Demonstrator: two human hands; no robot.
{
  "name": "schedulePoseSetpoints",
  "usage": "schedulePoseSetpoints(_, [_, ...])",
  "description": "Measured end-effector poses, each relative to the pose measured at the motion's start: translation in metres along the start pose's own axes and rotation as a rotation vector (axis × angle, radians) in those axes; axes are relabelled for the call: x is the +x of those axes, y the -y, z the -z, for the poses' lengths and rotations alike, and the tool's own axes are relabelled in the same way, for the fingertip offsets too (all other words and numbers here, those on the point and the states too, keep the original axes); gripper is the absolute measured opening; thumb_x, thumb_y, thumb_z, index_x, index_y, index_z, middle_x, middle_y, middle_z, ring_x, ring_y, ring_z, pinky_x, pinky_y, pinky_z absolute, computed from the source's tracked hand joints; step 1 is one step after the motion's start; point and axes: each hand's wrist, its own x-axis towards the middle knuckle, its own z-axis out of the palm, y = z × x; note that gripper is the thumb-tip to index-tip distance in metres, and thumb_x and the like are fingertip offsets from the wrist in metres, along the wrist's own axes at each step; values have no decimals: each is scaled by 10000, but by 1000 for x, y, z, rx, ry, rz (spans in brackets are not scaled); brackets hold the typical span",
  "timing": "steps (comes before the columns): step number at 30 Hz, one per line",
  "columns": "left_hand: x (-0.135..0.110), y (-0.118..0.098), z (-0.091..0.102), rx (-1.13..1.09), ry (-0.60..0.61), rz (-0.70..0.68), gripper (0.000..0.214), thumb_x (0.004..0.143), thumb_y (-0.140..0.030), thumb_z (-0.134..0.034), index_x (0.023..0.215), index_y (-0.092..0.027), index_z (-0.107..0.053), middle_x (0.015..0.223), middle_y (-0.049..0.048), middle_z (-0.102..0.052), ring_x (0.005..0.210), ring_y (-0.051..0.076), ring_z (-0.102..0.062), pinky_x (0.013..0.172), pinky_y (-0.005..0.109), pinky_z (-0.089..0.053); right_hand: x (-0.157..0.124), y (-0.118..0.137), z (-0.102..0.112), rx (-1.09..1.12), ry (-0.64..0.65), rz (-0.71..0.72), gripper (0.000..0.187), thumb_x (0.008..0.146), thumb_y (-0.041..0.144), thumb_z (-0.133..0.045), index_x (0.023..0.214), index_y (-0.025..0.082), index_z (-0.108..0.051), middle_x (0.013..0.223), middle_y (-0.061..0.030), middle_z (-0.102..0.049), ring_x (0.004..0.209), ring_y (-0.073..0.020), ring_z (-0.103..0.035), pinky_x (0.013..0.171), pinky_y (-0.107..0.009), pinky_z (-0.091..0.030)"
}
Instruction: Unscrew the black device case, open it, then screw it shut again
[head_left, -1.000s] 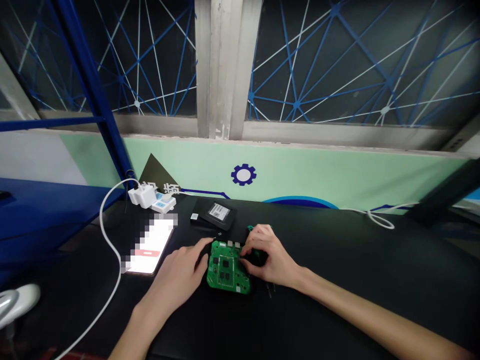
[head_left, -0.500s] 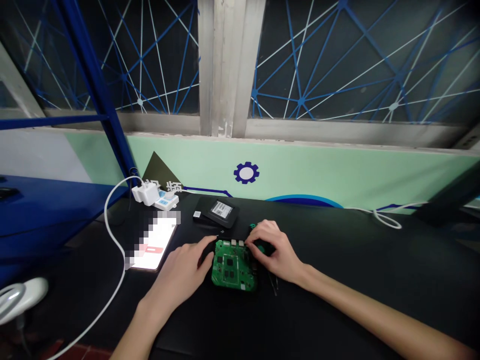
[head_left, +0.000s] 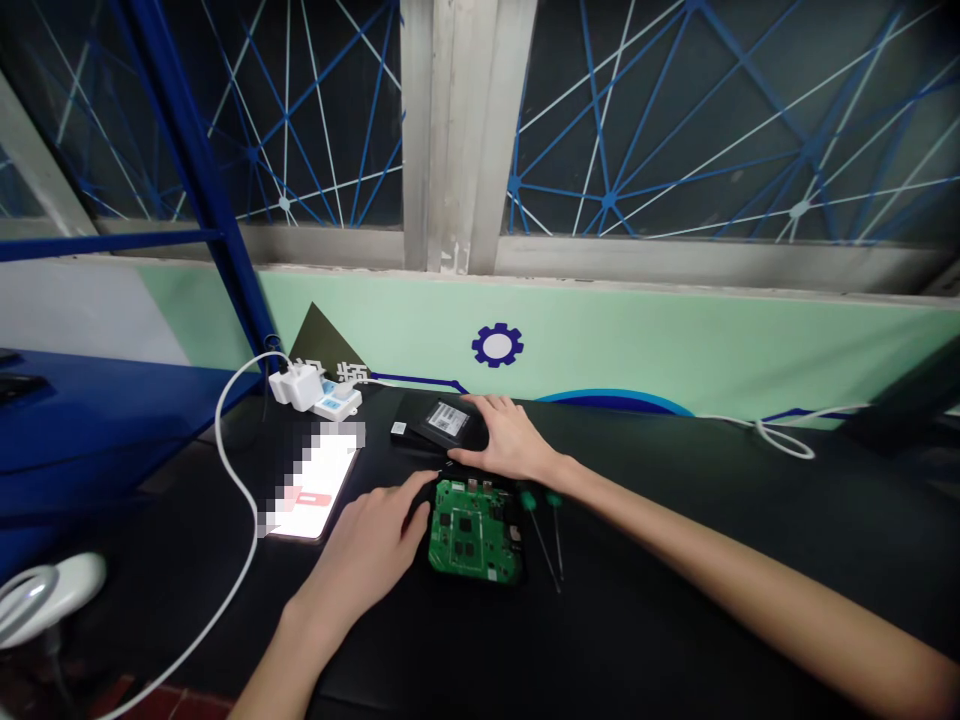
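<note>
A green circuit board lies flat on the black table. My left hand rests at its left edge, fingertips touching the board, fingers partly curled and holding nothing I can see. My right hand reaches past the board and lies on the right side of a black device case with a white label, fingers wrapped over its edge. Two green-handled screwdrivers lie on the table just right of the board.
A lit phone lies left of the board. A white charger and power strip stand behind it, with a white cable looping along the left. Another white cable lies at the far right. A white object sits at the lower left.
My right hand left the board's top right corner and moved back to the black case. The two screwdrivers it covered now lie bare. My left hand stayed at the board.
</note>
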Motion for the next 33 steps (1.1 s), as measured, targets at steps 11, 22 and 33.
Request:
schedulePoseSetpoints(11, [0, 4, -3, -5, -7, 0, 411, 1016, -351, -350, 1408, -355, -471, 923, 28, -722, 876, 275, -693, 700, 337, -462, 11, -6, 1, 86, 30, 38, 621, 625, 508, -832, 1108, 221, -569, 1055, -99, -621, 1037, -316, -542, 889, -466, -437])
schedulePoseSetpoints(22, [0, 4, -3, 20, -29, -16, 415, 1015, -341, -327, 1391, -319, -502, 979, 51, -726, 866, 276, -705, 678, 330, -473, -62, -24, 26, 206, -6, 227, 565, 593, 333, -835, 1040, 258, -499, 1129, -61, -582, 988, -280, -515, 886, -455, -399])
schedulePoseSetpoints(33, [1, 7, -6, 61, -19, -1, 418, 1011, -299, -354, 1407, -321, -485, 1005, 57, -730, 897, 282, -710, 706, 340, -477, -89, -8, 15, 270, -6, 362, 611, 487, 344, -846, 986, 245, -506, 1222, -90, -533, 1039, -303, -503, 910, -459, -355])
